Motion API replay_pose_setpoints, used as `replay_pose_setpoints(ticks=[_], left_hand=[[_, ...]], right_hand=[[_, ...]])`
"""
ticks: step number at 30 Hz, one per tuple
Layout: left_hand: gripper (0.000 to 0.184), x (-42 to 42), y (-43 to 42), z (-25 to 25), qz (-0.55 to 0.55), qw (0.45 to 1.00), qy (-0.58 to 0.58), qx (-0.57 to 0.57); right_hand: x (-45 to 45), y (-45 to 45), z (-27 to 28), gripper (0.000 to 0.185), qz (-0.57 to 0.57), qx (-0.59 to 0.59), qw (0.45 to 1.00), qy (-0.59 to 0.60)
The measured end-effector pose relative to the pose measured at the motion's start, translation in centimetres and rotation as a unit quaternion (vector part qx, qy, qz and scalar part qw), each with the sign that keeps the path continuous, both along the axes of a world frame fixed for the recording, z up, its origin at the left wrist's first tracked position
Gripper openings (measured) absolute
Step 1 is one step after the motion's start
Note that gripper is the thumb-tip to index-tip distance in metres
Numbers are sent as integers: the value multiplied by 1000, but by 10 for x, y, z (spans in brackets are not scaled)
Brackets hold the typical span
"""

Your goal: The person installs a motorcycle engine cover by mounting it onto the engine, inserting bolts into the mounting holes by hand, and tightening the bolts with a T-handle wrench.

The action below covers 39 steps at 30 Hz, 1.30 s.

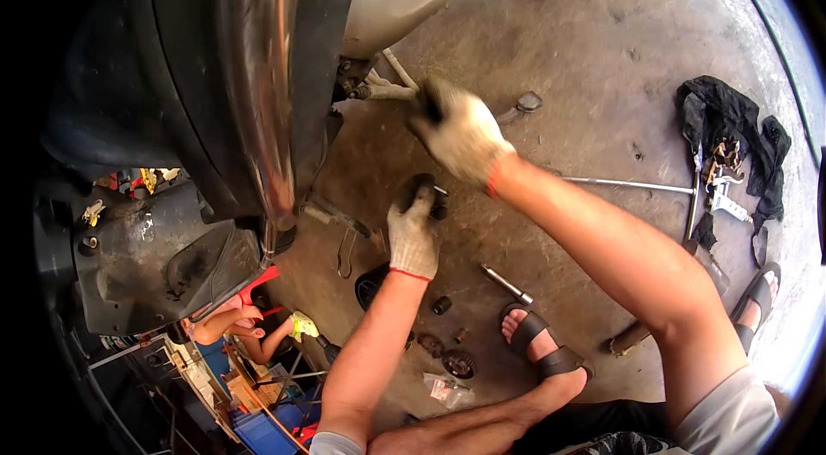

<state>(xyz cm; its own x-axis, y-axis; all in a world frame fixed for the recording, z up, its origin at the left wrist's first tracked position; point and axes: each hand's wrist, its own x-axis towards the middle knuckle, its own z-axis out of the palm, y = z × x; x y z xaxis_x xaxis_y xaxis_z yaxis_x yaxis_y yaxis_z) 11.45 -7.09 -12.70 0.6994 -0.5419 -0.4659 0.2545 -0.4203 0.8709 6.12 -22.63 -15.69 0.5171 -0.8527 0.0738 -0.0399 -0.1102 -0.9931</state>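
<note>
My left hand (413, 236), in a pale knit glove with a red cuff edge, is closed around a dark round part (439, 207). A short shiny pin shows at its thumb; the glove hides much of the part. Higher up, my right hand (465, 132) wears a similar glove with dark-stained fingers. Motion smears it, so its grip is unclear. It is nearest to a dirty metal bar (389, 93) that sticks out from under a scooter (249, 68). Below my left hand, a small black cylinder (441, 305) and a toothed gear (459, 363) lie on the floor.
A T-handle wrench (632, 185) and a black cloth (731, 119) lie on the right. A metal rod tool (506, 284) rests beside my sandalled foot (538, 343). A small plastic bag (447, 390) is in front. Another person's leg (274, 341) shows at lower left.
</note>
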Motion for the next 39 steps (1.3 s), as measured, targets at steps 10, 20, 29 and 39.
replay_pose_setpoints(ticks=[10,20,29,39], left_hand=[[24,-19,-31,-6,-36,994,105,-20],[24,-57,-49,-13,-102,985,120,66],[26,-36,-50,-11,-64,993,66,75],[24,-27,-55,11,-86,995,37,25]], right_hand=[[-88,54,-37,18,38,66,997,-24],[-159,22,-51,24,98,9,991,94],[-257,-59,-43,29,297,-226,821,431],[-268,-45,-52,28,368,-295,762,443]])
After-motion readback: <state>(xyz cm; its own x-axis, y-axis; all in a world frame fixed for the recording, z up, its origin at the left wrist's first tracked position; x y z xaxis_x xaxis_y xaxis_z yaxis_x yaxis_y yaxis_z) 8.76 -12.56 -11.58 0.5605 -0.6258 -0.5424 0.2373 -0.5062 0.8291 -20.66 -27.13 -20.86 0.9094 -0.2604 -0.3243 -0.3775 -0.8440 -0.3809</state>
